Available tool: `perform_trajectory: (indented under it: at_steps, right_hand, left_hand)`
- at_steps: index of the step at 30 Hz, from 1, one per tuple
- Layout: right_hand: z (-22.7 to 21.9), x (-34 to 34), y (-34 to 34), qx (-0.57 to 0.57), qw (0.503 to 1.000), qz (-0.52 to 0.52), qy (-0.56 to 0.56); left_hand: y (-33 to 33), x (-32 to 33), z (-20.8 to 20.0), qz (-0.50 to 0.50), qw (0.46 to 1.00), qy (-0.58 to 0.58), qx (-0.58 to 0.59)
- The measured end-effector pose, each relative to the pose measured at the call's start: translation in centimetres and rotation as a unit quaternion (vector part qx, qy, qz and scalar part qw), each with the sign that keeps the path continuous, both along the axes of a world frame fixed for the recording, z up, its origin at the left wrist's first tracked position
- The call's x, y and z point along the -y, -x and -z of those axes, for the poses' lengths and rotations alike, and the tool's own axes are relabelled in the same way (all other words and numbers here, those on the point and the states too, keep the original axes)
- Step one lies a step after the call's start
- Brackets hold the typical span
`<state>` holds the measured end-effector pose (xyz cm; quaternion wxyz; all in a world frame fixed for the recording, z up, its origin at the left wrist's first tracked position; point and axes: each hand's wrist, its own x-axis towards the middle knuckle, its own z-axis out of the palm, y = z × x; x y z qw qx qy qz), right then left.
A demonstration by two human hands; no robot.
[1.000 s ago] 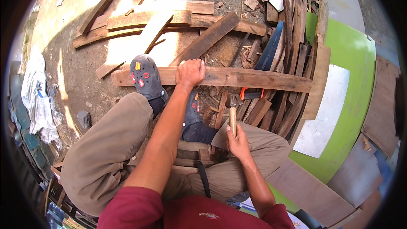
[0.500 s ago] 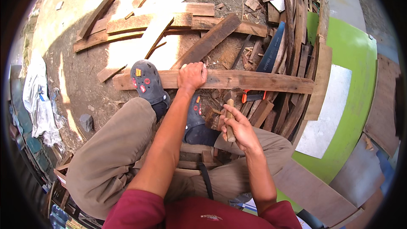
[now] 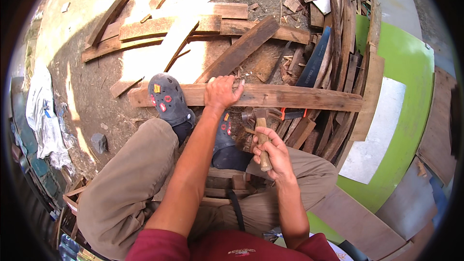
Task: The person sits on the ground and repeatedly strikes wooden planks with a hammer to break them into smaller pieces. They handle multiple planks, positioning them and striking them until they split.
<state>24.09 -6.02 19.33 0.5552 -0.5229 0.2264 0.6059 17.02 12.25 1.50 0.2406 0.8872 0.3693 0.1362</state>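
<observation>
My left hand (image 3: 221,93) grips a long wooden plank (image 3: 299,97) from above, fingers curled over its far edge and thumb resting near the top face. The plank lies crosswise in front of me, its left end under my grey clog (image 3: 166,99). In my right hand (image 3: 276,155) is a hammer (image 3: 264,137), held by its wooden handle. Its metal head points away from me, just short of the plank's near edge. A handsaw (image 3: 316,60) with a dark blue blade and orange-black handle lies partly beneath the plank.
Several boards (image 3: 169,26) lie on the dirt ground beyond, partly in bright sunlight. Long wood strips (image 3: 338,43) are heaped at the right, beside a green panel (image 3: 401,63). A white plastic sheet (image 3: 43,111) and a stone (image 3: 99,142) lie at the left.
The hammer has turned in my right hand, so its head is more sideways and its handle end lower. My left hand's thumb has spread out while the hand stays on the plank.
</observation>
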Motion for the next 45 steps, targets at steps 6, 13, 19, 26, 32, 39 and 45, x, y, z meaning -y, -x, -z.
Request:
perform_trajectory:
  at_steps: [6,13,19,26,32,39,45]
  right_hand:
    - [-4.0,4.1,4.7,0.077,0.997,-0.008,0.018]
    - [-12.0,12.7,8.6,0.091,0.991,0.014,-0.095]
    - [-18.2,20.8,13.1,0.14,0.978,-0.01,-0.152]
    - [-18.3,26.9,18.2,0.177,0.975,0.041,-0.127]
    - [-18.3,27.5,20.1,0.191,0.974,0.059,-0.111]
    - [-18.4,25.0,20.5,0.206,0.97,0.052,-0.115]
    - [-18.2,21.7,20.9,0.312,0.944,-0.026,-0.104]
  left_hand:
    - [-0.2,0.1,-1.5,0.019,0.996,0.044,-0.072]
    - [0.4,-1.9,-4.3,0.131,0.954,0.216,-0.159]
    - [1.0,1.1,-5.0,0.12,0.966,0.126,-0.189]
    - [5.1,7.8,-4.9,0.115,0.963,-0.056,-0.236]
    - [5.8,8.6,-3.1,0.04,0.97,0.029,-0.238]
    - [6.4,9.1,-4.2,0.048,0.971,0.05,-0.229]
    - [7.4,10.1,-4.3,0.048,0.975,0.024,-0.215]
